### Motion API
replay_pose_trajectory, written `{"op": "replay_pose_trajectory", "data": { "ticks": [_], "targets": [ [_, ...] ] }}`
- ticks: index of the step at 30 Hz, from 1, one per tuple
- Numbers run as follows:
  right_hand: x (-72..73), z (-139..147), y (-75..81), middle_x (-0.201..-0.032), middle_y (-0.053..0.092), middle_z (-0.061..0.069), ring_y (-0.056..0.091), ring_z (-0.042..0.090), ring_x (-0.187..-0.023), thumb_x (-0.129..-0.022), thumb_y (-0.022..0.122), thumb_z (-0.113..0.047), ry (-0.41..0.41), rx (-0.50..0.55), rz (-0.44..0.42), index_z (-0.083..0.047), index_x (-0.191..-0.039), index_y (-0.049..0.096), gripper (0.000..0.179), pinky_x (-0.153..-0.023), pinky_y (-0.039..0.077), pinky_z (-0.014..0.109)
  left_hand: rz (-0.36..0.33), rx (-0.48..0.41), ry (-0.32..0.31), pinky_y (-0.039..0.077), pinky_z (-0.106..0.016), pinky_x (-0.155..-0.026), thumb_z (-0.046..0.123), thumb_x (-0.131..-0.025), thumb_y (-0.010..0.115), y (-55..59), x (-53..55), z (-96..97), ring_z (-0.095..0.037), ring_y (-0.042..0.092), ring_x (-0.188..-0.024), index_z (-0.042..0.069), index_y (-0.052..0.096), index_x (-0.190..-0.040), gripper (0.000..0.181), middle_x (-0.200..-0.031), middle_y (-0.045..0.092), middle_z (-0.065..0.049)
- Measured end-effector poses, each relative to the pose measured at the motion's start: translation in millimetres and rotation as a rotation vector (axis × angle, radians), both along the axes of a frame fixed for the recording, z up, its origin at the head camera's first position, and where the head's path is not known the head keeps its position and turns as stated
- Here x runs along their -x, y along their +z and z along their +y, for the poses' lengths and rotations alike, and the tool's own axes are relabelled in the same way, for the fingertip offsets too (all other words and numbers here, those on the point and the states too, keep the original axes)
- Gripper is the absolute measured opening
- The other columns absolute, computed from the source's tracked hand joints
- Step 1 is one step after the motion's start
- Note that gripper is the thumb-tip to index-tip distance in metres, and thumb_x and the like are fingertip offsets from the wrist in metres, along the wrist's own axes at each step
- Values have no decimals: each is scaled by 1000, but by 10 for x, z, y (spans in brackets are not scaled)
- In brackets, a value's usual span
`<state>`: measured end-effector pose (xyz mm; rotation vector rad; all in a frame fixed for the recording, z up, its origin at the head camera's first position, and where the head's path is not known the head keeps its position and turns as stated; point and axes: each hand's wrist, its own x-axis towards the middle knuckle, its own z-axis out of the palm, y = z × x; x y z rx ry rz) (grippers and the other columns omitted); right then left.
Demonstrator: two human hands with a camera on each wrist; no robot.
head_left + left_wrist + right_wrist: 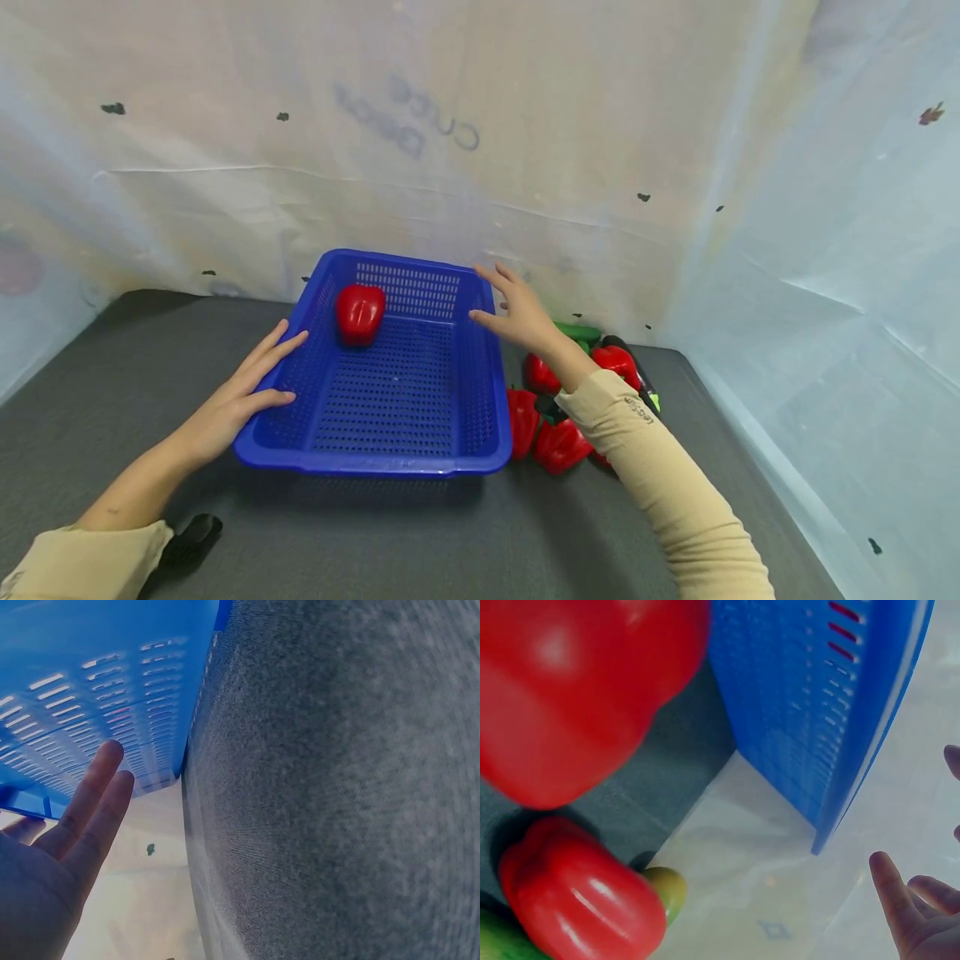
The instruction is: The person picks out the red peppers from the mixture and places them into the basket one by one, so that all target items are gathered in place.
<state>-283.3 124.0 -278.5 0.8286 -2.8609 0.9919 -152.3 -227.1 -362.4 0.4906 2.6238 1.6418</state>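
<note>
A blue plastic basket (pixel 386 400) with slotted walls stands on the dark grey surface, one red bell pepper (pixel 361 315) lying inside near its far left corner. My left hand (pixel 232 408) is at the basket's left rim with fingers extended; the left wrist view shows straight fingers (pixel 97 795) beside the outer wall. At the right rim is my right hand (pixel 525 317), its fingers spread and nothing held. In the right wrist view its fingertips appear apart from the basket wall (pixel 780 712).
Right of the basket lie several red bell peppers (pixel 562 447), partly behind the right forearm. A green cucumber (pixel 577 331) and a dark, long vegetable (pixel 636 364) lie at the back of that pile. Pale sheeting (pixel 562 125) rises behind and along the sides.
</note>
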Motion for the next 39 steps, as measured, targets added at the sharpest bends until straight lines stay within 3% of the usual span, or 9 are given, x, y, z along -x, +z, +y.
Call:
{"op": "replay_pose_trajectory", "data": {
  "ticks": [8, 17, 24, 39],
  "targets": [
    [-5, 156, -45, -158, 15, 19, 25, 35, -144, -90, 66, -19, -5, -15, 15, -17, -151, 32, 70, -105, 41, 49, -5, 5, 3, 10, -85, -90, 17, -97, 45, -10, 9, -1, -53, -10, -141, 20, 14, -155, 67, -161, -15, -6],
    [-18, 324, -98, -158, 17, 20, 30, 39, -141, -89, 67, -21, -20, -72, 47, -16, -150, 33, 70, -103, 43, 49, -8, -3, 6, 8, -85, -91, 16, -96, 46, -17, 10, -9, -51, -13, -142, 21, 14, -155, 67, -161, -15, -4],
    [-31, 478, -145, -158, 19, 19, 25, 39, -143, -89, 66, -26, -32, -135, 73, -17, -150, 35, 69, -112, 27, 57, -6, -1, 2, 10, -85, -90, 16, -96, 45, -28, 21, -9, -52, -12, -141, 22, 13, -155, 67, -161, -15, -3],
    [-64, 815, -263, -156, 20, 22, 25, 44, -141, -89, 67, -24, -44, -178, 47, -14, -149, 36, 68, -110, 26, 62, 4, -37, -22, 7, -84, -92, 13, -96, 45, -42, 39, -16, -48, -16, -142, 22, 13, -155, 68, -161, -16, -1]
  ]
}}
